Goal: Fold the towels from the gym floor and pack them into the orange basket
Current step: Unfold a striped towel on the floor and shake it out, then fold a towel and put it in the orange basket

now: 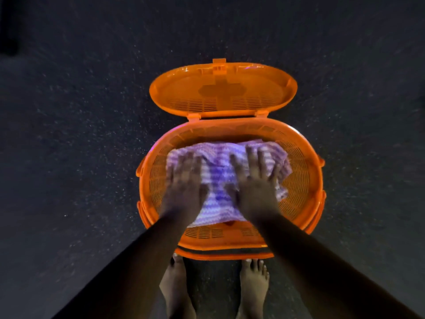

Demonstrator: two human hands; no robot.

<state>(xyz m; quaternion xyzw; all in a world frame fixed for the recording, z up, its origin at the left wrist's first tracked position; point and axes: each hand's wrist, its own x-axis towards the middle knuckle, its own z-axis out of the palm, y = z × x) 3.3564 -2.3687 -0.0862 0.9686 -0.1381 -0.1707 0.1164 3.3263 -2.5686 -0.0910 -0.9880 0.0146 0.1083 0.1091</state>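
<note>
The floor (80, 134) fills most of the view, dark and speckled with pale flecks. On it stands the orange basket (305, 171), oval, with slotted walls and small lugs on its left and right sides. Its lid (220, 90) is thrown back on two hinges at the far rim and lies open beyond the basket, inner face up, with slotted vents and a latch tab at its far edge.

Inside the basket lies a towel (218, 178), striped in purple and white, folded into a rough block with rumpled edges. It sits toward the middle and far side of the basket, its right edge close to the right wall, and slotted wall shows on all sides of it.

Two bare forearms reach down from the lower corners into the basket. The left hand (184, 183) lies palm down on the left part of the towel, fingers spread and fairly straight, pressing flat rather than gripping; it is blurred. The right hand (255, 180) lies palm down on the right part of the towel in the same way, fingers spread and extended toward the far rim, not curled round the cloth.

Two bare feet stand on the floor just beside the near rim of the basket, the left foot (174, 288) and the right foot (253, 284), toes pointing at it
</note>
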